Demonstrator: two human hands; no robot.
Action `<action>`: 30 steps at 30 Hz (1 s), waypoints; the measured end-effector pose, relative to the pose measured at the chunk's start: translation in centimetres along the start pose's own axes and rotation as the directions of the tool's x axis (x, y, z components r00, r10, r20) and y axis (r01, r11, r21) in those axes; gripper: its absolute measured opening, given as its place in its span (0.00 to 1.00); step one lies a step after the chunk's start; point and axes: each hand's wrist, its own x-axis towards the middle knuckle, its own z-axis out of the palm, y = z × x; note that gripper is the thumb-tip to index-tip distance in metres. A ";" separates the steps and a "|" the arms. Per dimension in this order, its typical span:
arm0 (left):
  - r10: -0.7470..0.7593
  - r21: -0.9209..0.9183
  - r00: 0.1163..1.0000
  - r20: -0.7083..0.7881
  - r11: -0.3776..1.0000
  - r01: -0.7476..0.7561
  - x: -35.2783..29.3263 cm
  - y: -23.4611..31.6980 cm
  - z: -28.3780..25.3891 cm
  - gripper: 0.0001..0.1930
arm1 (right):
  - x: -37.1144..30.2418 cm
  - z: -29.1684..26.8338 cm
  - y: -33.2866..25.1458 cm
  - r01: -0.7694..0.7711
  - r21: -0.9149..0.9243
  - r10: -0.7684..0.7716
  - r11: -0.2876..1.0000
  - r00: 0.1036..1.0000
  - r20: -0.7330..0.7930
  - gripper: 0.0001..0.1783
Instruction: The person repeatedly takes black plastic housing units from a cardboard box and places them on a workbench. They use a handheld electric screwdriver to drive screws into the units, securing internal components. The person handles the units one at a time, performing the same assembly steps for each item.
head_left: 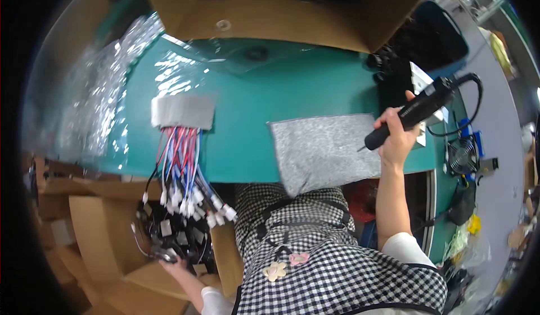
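Note:
My right hand (pixel 400 140) is wrapped around a black electric screwdriver (pixel 413 112), its thin bit pointing down-left over a grey cloth (pixel 326 152) on the green table. At lower left, my left hand (pixel 175 265) reaches into an open cardboard box (pixel 95 230). Its fingers close on a dark, shiny part (pixel 165 254) with a pale wire, too small to name. Dark parts with white pieces (pixel 166 228) fill that box. Above it, a bundle of red, white, blue and black wires (pixel 180 152) with white connectors hangs over the table edge from under a grey pad (pixel 183 111).
A large cardboard box (pixel 275 31) stands at the far edge of the green table (pixel 242 95). Clear plastic wrap (pixel 101 84) covers the left side. On the right are a dark blue bin (pixel 441 39), the screwdriver's cable (pixel 479 98) and a small black fan (pixel 463 156).

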 end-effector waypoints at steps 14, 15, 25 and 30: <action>0.234 -0.254 -0.152 0.960 0.505 -0.825 -46.4 2.5 49.2 0.11 | 12.2 1.4 7.6 -0.302 -0.930 0.413 0.208 0.889 -0.196 0.27; 0.127 -0.290 -0.265 0.956 0.546 -0.786 -49.9 -1.0 51.9 0.10 | 12.6 1.2 8.8 -0.340 -0.918 0.403 0.205 0.884 -0.237 0.27; 0.069 -0.665 -0.663 0.746 0.020 -0.746 -63.9 -27.3 75.0 0.26 | 12.5 -0.2 10.6 -0.347 -0.866 0.376 0.360 0.904 -0.206 0.27; -0.206 -0.497 -0.463 0.862 -0.164 -0.852 -65.2 -26.2 74.2 0.18 | 12.6 1.3 6.7 -0.389 -0.651 0.373 0.652 0.912 -0.171 0.26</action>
